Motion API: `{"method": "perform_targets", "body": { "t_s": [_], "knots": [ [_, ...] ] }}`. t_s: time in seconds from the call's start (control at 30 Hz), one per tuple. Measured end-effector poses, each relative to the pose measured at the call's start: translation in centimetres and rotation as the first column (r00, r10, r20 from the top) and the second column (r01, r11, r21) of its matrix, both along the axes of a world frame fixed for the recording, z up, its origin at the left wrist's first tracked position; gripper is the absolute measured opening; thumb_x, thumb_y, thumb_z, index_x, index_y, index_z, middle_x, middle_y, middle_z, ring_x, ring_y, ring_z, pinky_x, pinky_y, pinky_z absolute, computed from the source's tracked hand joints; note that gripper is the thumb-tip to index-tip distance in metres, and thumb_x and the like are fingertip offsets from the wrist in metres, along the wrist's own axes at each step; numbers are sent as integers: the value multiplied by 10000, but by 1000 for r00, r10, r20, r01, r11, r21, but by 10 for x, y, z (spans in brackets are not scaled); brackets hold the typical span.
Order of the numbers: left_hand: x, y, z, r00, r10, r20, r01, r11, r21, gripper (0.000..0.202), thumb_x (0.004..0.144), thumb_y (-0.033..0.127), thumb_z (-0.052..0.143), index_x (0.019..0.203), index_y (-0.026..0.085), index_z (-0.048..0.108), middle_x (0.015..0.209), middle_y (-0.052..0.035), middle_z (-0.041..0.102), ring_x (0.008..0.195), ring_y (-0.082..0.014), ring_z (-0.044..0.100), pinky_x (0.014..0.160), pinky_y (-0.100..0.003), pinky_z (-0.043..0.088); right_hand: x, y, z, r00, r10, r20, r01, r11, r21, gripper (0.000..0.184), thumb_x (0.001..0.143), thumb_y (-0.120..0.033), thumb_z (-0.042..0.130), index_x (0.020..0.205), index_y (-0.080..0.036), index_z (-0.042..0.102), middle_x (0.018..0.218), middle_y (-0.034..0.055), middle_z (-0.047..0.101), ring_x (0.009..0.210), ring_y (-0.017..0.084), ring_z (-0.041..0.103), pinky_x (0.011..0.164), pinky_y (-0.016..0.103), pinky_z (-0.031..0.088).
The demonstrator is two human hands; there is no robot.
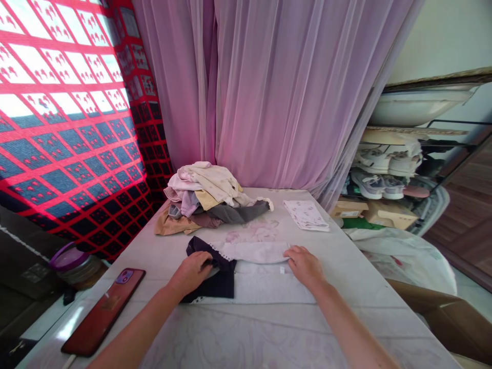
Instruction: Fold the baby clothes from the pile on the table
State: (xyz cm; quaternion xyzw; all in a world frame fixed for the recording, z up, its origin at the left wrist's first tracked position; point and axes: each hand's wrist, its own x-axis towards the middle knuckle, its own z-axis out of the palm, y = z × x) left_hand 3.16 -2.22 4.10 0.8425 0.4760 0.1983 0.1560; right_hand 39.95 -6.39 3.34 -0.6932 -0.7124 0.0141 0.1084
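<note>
A light grey and black garment [269, 287] lies folded lengthwise on the table in front of me. A narrow scalloped trim runs beside its black part, and a small white tag shows on the light part. At the left end, my left hand [194, 274] has its fingers curled on the black cloth. My right hand [303, 264] pinches the upper fold at the right end, thumb and fingers together. The fingertips of both hands are partly hidden by cloth.
A heap of mixed clothes [207, 197] sits at the table's back left. A folded spotted white cloth [305, 214] lies at the back right. The phone [105, 310], with a cable, rests near the left edge. Shelves with shoes [376, 183] stand to the right.
</note>
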Motion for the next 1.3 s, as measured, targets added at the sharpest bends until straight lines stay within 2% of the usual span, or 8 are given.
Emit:
{"method": "perform_targets", "body": {
  "t_s": [0.37,0.5,0.57,0.63,0.77,0.93,1.1,1.3],
  "knots": [
    [-2,-1,8,1000,-22,-20,21,999,-30,199,812,229,523,952,216,664,1020,-75,719,989,-218,652,887,-332,491,-3,-5,2,998,-4,64,5,1000,-20,373,845,-87,462,1015,-276,735,1025,36,685,989,190,577,816,281,453],
    [-3,-3,15,999,-39,5,39,997,-63,219,842,342,509,943,227,666,1009,-57,723,887,-195,665,776,-290,504,-2,-7,5,997,2,74,3,998,-66,421,811,-51,453,1063,-254,722,1081,41,683,1028,200,580,857,297,452],
    [-6,2,21,999,30,-12,-31,997,-74,267,878,401,454,903,230,657,911,-35,719,785,-174,651,701,-270,484,1,-5,9,998,-27,59,33,995,-94,450,794,-33,446,1082,-254,712,1116,34,682,1049,193,586,875,291,442],
    [-11,11,26,983,174,-53,-176,984,-38,285,896,401,416,883,227,641,846,-22,702,745,-164,631,681,-263,460,5,0,14,995,-101,28,103,990,-96,437,810,-53,437,1086,-262,705,1137,28,683,1038,181,602,860,277,438],
    [-23,37,32,903,413,-121,-416,909,-1,267,876,385,458,1028,225,609,1000,-40,705,771,-163,645,701,-264,454,9,18,21,961,-276,-22,273,956,-107,361,894,-190,408,1111,-268,686,1143,46,691,972,189,641,777,276,445],
    [-24,54,34,882,405,-243,-442,889,-122,410,871,468,461,1199,247,569,954,-35,726,876,-213,679,706,-279,469,8,40,18,942,-326,-79,301,926,-228,368,907,-349,454,1227,-273,619,1078,55,721,983,213,654,762,292,451],
    [-22,62,29,878,400,-264,-446,882,-149,511,826,548,491,1208,230,608,919,-70,711,871,-265,679,694,-315,473,12,50,10,942,-307,-139,264,928,-262,376,885,-356,491,1218,-251,628,1065,47,722,963,189,655,763,268,450],
    [-23,77,19,901,393,-184,-423,890,-170,397,824,391,512,1156,227,656,827,-22,678,753,-193,657,632,-262,454,13,52,9,930,-314,-193,271,937,-221,363,881,-286,507,1222,-266,631,1038,17,722,938,157,653,754,233,449]
  ]
}}
